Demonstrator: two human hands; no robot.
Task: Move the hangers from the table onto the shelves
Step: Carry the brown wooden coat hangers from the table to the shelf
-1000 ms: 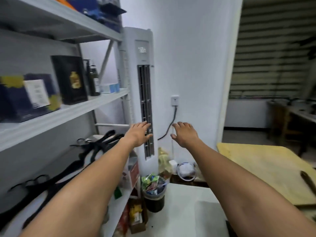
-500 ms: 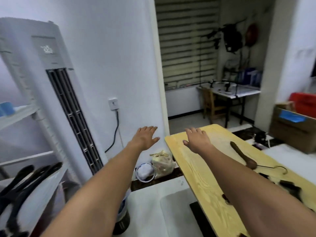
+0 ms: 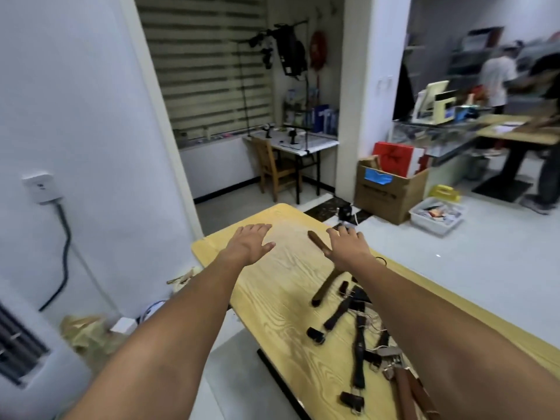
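The hangers lay on the pale yellow worktop (image 3: 281, 301), whose surface showed a bold wood grain and a rounded far corner. A brown wooden hanger (image 3: 323, 288), smooth and curved like a boomerang, rested farthest from you, its middle hidden under your right grip (image 3: 348, 248). Nearer to you sprawled a tangle of black clip hangers (image 3: 359, 366), slim straight bars with blocky clips and thin wire hooks, and beside them, at the lower edge, another reddish-brown wooden one (image 3: 407, 392) with metal clips.

Your right grip was released, fingers straight and spread above the curved hanger; whether it touched the wood could not be told. Your left grip (image 3: 250, 244) was likewise released, flat and holding nothing, over bare worktop to the left.

Beyond the worktop stood a brown cardboard box (image 3: 391, 194) on the glossy white floor and a wooden chair (image 3: 272, 169).
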